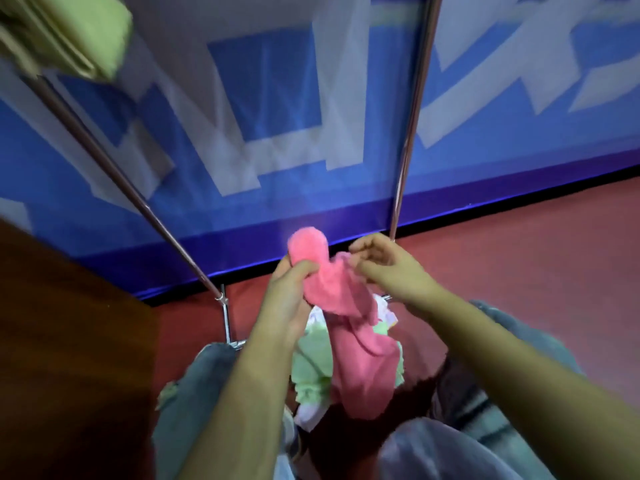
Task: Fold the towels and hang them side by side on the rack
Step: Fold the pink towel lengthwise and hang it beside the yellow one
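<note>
Pink towel bunched in both hands, in front of the rack

The left hand (294, 292) grips the fluffy pink towel (349, 341) tight; the right hand (384, 265) pinches its rumpled edge, other fingers loose. Limp cloth (unfolded) may slip onto the pale green pile (311, 368) at the rack (408, 133) foot. A green towel (69, 32) hangs on it, top left.

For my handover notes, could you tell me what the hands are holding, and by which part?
Both hold the pink towel by its bunched upper end: left hand gripping it, right hand pinching beside it.
</note>
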Demonstrator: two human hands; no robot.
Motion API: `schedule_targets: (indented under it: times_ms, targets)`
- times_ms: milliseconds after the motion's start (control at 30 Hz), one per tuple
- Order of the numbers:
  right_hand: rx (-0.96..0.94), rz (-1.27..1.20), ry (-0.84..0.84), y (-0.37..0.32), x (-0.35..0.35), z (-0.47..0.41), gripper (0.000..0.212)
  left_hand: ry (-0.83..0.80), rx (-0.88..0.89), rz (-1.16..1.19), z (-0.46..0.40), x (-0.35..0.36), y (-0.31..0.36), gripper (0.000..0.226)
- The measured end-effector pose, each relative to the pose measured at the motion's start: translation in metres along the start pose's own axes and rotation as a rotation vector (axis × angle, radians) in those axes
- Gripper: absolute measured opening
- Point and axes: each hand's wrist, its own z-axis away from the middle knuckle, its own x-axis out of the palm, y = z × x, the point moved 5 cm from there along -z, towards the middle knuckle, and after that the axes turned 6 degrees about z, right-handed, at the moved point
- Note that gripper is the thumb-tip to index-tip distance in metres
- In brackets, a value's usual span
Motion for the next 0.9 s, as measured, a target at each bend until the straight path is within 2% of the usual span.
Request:
schedule_targets:
  times_ms: [100, 200, 333, 500, 600, 800, 900]
  targets:
    - [-0.016, 0.047, 0.085, -0.030, -0.011, 0.009, 0.026, -0.061, 0.107, -0.011, 0.036, 0.023, 0.035, 0.033]
    - [-0.015, 0.053, -0.008, -0.059, -0.002, 0.020, 0.032, -0.158, 0.162, -0.032, 0.069, 0.046, 0.065, 0.033]
    - [-0.158, 0.012, -0.119, -0.104, 0.011, 0.039, 0.011, -0.233, 0.222, -0.070, 0.099, 0.063, 0.101, 0.034]
    - [-0.349, -0.097, -0.094, -0.154, 0.018, 0.051, 0.008, -0.279, 0.300, -0.146, 0.120, 0.066, 0.131, 0.035]
    - [-0.402, -0.062, -0.088, -0.169, 0.025, 0.052, 0.004, -0.305, 0.355, -0.200, 0.127, 0.066, 0.141, 0.036]
    - [-0.562, 0.112, 0.163, -0.198, 0.022, 0.058, 0.021, -0.312, 0.430, -0.305, 0.130, 0.052, 0.155, 0.025]
    - [-0.642, 0.230, 0.154, -0.215, 0.024, 0.063, 0.019, -0.220, 0.483, -0.459, 0.128, 0.043, 0.160, 0.011]
